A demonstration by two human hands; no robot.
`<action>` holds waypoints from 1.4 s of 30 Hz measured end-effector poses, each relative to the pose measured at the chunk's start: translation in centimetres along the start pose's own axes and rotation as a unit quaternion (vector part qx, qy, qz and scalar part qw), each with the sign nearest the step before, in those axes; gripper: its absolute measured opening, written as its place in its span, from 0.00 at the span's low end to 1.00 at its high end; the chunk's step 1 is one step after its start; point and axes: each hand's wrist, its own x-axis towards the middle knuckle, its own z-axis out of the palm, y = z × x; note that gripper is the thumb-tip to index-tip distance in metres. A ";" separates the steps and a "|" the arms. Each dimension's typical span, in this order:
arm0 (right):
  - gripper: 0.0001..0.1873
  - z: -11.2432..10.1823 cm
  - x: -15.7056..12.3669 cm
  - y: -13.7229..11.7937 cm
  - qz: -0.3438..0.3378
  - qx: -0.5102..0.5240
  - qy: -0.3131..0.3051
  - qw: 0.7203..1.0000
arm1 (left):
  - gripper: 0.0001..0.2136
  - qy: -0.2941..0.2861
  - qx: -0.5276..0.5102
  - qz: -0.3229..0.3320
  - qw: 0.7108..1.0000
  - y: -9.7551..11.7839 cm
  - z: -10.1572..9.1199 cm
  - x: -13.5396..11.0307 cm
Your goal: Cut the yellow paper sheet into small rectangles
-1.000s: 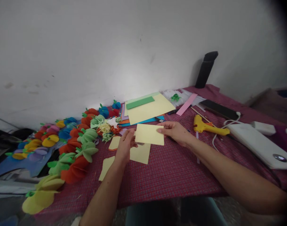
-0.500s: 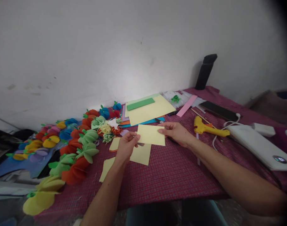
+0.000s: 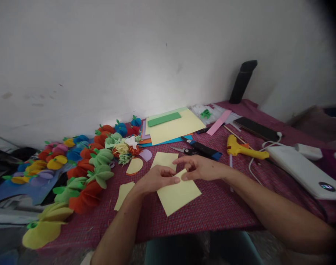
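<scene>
A pale yellow sheet of paper is pinched at its far edge between both hands, tilted over the near middle of the table. My left hand grips it with the thumb on top. My right hand pinches it close beside, its index finger stretched out past the edge. Behind the hands lies another yellow paper piece, partly covered. Scissors and a black-and-blue cutter tool lie just beyond my right hand. Left of my left hand are a yellow scrap and a rounded yellow cutout.
Colourful paper pumpkins crowd the left side. Large coloured sheets with a green strip lie at the back. To the right are a yellow glue gun, a phone, a white power bank and a black bottle.
The held yellow paper has come nearer and turned slantwise, and my hands have drawn together at its far edge. The scissors and cutter tool behind now show.
</scene>
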 end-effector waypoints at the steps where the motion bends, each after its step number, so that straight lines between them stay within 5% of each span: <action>1: 0.30 0.1 0.0 0.1 0.002 -0.001 -0.009 1.000 | 0.12 -0.005 0.016 -0.001 1.000 -0.2 0.2 0.1; 13: 0.30 -0.9 -0.1 0.3 0.032 0.062 -0.001 0.998 | 0.10 0.031 -0.016 -0.016 0.999 -0.5 -0.4 0.2; 21: 0.29 -2.6 -0.5 -0.5 -0.008 0.113 0.123 0.986 | 0.13 0.127 -0.036 0.038 0.991 -0.9 -1.6 0.5; 26: 0.29 -2.7 -0.1 -0.4 -0.023 0.115 0.197 0.973 | 0.17 0.101 -0.069 0.000 0.992 -1.0 -0.5 0.9; 42: 0.29 -2.8 0.1 0.2 -0.035 0.144 0.182 0.972 | 0.15 0.093 -0.091 0.000 0.992 -1.0 0.0 0.8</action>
